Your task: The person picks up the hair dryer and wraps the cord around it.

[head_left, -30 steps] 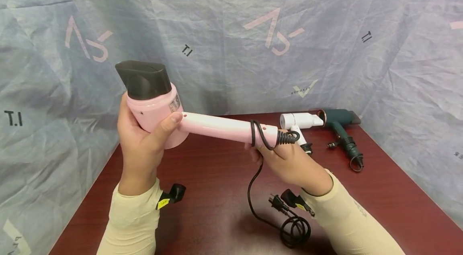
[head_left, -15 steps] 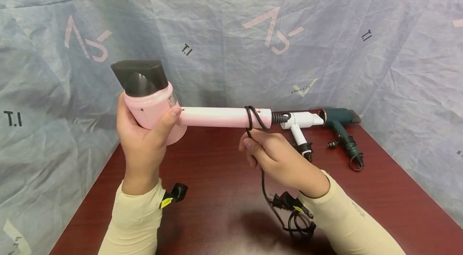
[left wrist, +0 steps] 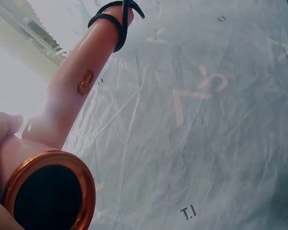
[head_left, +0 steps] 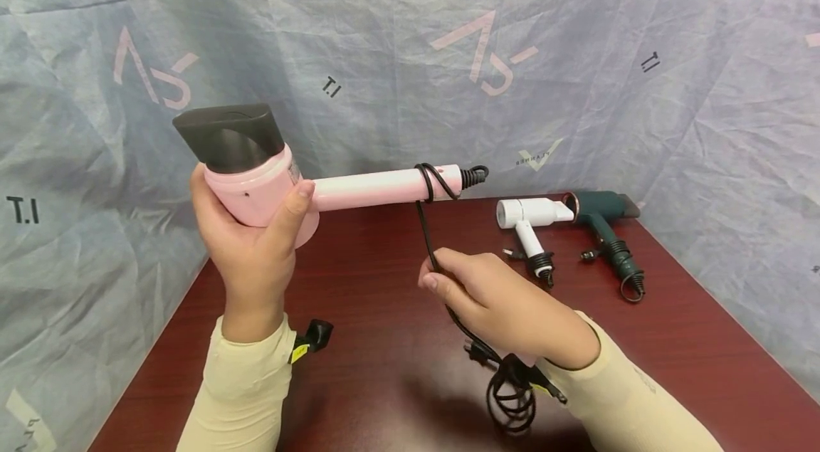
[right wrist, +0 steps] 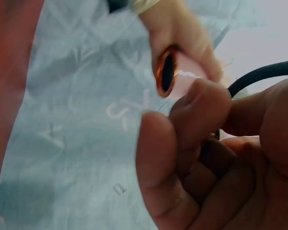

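Observation:
My left hand [head_left: 250,256] grips the barrel of a pink hair dryer [head_left: 371,188], its thumb near the handle joint. The dryer is held up above the table with its black nozzle [head_left: 232,137] facing up and its handle pointing right. In the left wrist view, a copper-coloured ring [left wrist: 90,191] rims the barrel's other end. Black cord [head_left: 423,228] loops round the handle's end, then runs down to my right hand [head_left: 502,299], which pinches it between thumb and fingers. Below that hand hangs the looped rest of the cord with its plug [head_left: 477,352].
A white hair dryer [head_left: 529,238] and a dark green one [head_left: 598,208] lie at the back right of the red-brown table [head_left: 371,366], cords wound round their handles. Grey printed cloth [head_left: 384,82] hangs behind and at both sides.
The pink dryer has shifted left and its handle end has swung up. My right hand has come down from the handle, leaving a stretch of cord between them.

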### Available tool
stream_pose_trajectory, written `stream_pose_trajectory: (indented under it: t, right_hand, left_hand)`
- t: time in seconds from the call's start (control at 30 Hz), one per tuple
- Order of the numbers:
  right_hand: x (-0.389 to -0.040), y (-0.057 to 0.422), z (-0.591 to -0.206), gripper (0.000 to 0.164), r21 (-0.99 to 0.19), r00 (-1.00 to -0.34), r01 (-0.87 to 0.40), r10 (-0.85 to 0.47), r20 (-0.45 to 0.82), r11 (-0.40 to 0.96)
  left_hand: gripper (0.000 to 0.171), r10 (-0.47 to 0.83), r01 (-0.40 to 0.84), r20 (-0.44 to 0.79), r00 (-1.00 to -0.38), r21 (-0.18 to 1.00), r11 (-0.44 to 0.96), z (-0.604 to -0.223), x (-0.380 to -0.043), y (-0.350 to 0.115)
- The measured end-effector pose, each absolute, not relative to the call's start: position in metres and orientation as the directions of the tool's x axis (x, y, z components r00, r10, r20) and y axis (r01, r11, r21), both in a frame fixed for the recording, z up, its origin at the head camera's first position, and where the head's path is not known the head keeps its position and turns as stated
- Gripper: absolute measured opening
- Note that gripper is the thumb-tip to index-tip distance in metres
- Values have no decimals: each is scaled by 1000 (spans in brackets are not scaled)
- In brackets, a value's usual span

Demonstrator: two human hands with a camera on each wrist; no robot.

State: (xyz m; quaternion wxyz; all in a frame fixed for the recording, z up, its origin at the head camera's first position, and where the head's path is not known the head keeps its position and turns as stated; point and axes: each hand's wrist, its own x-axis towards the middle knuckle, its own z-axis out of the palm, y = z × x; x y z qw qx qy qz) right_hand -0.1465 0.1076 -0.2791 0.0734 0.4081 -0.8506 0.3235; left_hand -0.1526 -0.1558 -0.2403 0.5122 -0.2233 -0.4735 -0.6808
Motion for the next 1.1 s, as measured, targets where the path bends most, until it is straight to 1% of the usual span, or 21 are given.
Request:
stream_pose_trajectory:
  t: [0.17, 0.27, 0.33, 0.43, 0.53, 0.6, 0.7, 0.8, 0.87, 0.97, 1.03, 1.1]
  right_hand:
    - [-133, 111, -273, 8, -558, -678, -702, -654, 336, 442]
    - [-126, 113, -269, 3, -571, -684, -690, -658, 314, 445]
    - [-123, 114, -267, 3, -551, -683, -696, -661, 311, 460]
    - [-120, 117, -264, 7, -516, -689, -703, -649, 323, 490]
    - [-116, 121, -260, 13, -457, -693, -716, -618, 372, 528]
    - [-115, 124, -258, 15, -414, -683, -730, -596, 421, 544]
    - [-115, 127, -255, 14, -375, -650, -758, -572, 501, 533]
    - [-117, 131, -253, 14, -370, -604, -793, -549, 578, 484]
    - [-120, 133, -252, 17, -348, -555, -826, -532, 640, 443]
    - [-126, 135, -252, 19, -287, -467, -873, -511, 721, 394]
    - [-131, 136, -251, 18, -239, -413, -896, -503, 759, 375]
    - [-136, 137, -250, 14, -202, -374, -908, -496, 783, 366]
  left_hand:
    - [70, -496, 927, 805, -326, 375, -1, -240, -153, -155]
    - [71, -497, 933, 813, -303, 358, 17, -239, -153, -155]
    - [71, -496, 935, 817, -295, 353, 24, -239, -152, -154]
    - [71, -491, 935, 821, -293, 353, 32, -240, -151, -153]
    - [72, -485, 931, 826, -288, 361, 62, -241, -151, -152]
    - [72, -481, 923, 833, -275, 368, 111, -241, -150, -152]
    - [72, -465, 906, 846, -262, 382, 184, -241, -149, -153]
    - [72, -436, 890, 861, -262, 390, 237, -241, -149, -154]
    - [73, -414, 883, 872, -262, 390, 262, -241, -148, -155]
    - [75, -369, 875, 892, -263, 381, 299, -241, -146, -156]
    - [75, -336, 866, 904, -266, 377, 329, -240, -145, -157]
    - [75, -300, 865, 913, -277, 373, 336, -239, -144, -158]
